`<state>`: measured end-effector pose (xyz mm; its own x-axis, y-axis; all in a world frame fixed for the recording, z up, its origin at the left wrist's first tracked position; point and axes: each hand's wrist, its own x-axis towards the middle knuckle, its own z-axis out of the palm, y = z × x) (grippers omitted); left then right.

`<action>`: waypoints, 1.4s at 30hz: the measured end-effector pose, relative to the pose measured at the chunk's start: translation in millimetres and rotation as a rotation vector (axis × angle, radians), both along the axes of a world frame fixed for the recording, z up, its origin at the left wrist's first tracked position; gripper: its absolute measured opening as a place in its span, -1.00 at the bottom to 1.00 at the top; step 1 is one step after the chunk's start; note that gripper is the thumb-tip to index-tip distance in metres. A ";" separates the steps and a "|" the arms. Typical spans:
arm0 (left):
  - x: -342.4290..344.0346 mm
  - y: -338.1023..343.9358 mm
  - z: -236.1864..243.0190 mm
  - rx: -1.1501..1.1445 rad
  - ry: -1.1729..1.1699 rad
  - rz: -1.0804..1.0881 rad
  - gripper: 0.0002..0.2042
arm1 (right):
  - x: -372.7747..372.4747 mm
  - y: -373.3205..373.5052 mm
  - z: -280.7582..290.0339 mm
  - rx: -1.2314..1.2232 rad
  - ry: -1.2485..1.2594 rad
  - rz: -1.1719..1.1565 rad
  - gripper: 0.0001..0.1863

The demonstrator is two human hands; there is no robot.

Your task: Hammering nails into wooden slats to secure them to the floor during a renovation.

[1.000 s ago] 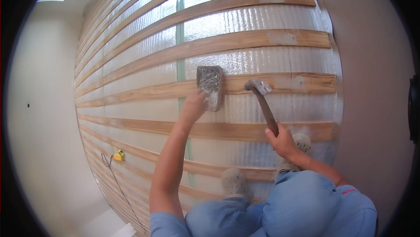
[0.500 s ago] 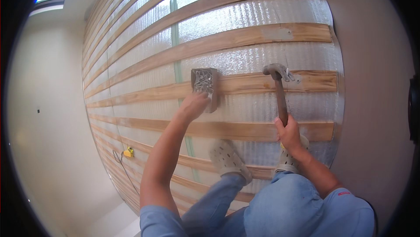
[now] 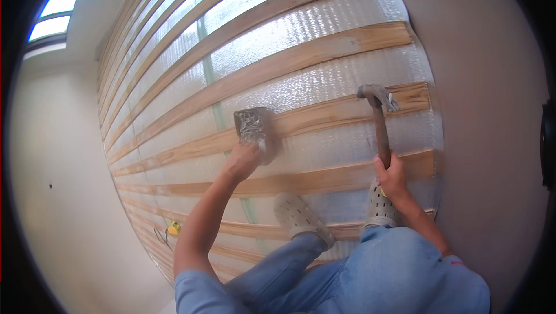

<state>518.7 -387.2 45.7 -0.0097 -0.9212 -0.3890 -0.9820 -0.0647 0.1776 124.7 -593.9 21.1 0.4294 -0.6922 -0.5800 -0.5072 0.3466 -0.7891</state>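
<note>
My left hand (image 3: 243,160) grips the lower end of an open, dull-coloured container of loose nails (image 3: 250,124), which is over a wooden slat (image 3: 313,114); its fingertips are blurred. In my right hand (image 3: 391,178) is a claw hammer (image 3: 379,117), held by its wooden handle with the metal head uppermost, over the right part of the same slat. Parallel slats (image 3: 347,42) run across a silvery ribbed foil sheet (image 3: 289,82) with a green strip (image 3: 207,68) crossing beneath them.
My two clog-shod feet (image 3: 295,215) rest among the lower slats. A yellow tape measure (image 3: 174,228) with a dark cord lies at lower left. Plain surfaces (image 3: 486,140) border the foil on the right, and a pale wall (image 3: 58,152) with a window (image 3: 55,18) is at left.
The hammer has swung more upright and to the right. My left hand and the container have shifted left and down in the picture. My left foot has moved, and the view has turned slightly.
</note>
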 end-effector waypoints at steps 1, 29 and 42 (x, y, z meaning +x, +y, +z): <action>-1.0 -0.1 3.7 -0.066 0.002 -0.033 -0.96 | -6.8 -0.5 0.5 -0.016 0.016 -0.026 -0.70; -192.3 -236.8 -68.6 -0.429 0.553 0.490 -0.87 | -34.6 8.8 2.0 -0.208 0.265 -0.113 -0.55; -199.5 -268.4 -53.0 -0.238 0.241 0.028 -0.88 | -37.1 5.3 -0.7 -0.123 0.144 -0.129 -0.57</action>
<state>319.2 -655.6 -7.4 -0.0490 -0.9870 -0.1528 -0.9085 -0.0195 0.4173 87.6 -588.6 20.4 0.2520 -0.8050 -0.5371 -0.5751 0.3218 -0.7521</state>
